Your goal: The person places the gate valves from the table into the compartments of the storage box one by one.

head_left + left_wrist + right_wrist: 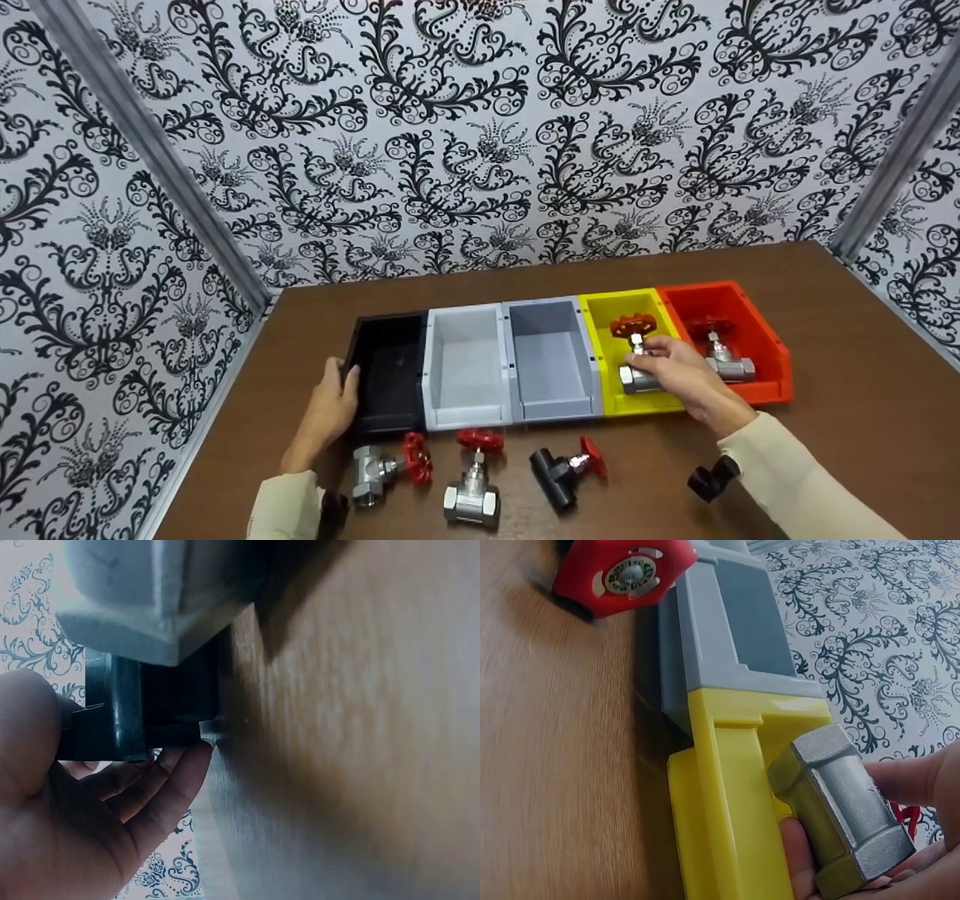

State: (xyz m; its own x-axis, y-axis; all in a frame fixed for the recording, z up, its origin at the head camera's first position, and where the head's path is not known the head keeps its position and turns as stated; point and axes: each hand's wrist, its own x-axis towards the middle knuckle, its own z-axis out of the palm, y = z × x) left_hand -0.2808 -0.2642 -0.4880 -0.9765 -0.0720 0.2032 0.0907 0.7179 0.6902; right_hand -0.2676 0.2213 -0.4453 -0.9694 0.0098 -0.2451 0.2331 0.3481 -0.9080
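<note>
My right hand [694, 379] grips a metal gate valve with a red handwheel [636, 365] at the yellow bin [611, 401]. In the right wrist view the valve's silver body [847, 810] lies in the fingers, by the bin's front wall. On the left, my left hand [332, 401] holds the side wall of the black bin [386, 424], thumb over the rim and fingers on the outer side. Another red-wheeled valve [731, 367] lies in the red bin [772, 391], partly hidden by the right hand.
A white bin [469, 416] and a grey bin [559, 409] stand between the black and yellow ones. In front lie a silver valve [367, 472], a second silver valve [472, 499] and a dark valve [555, 480], all with red handwheels. Patterned walls [480, 150] enclose the brown table [637, 495].
</note>
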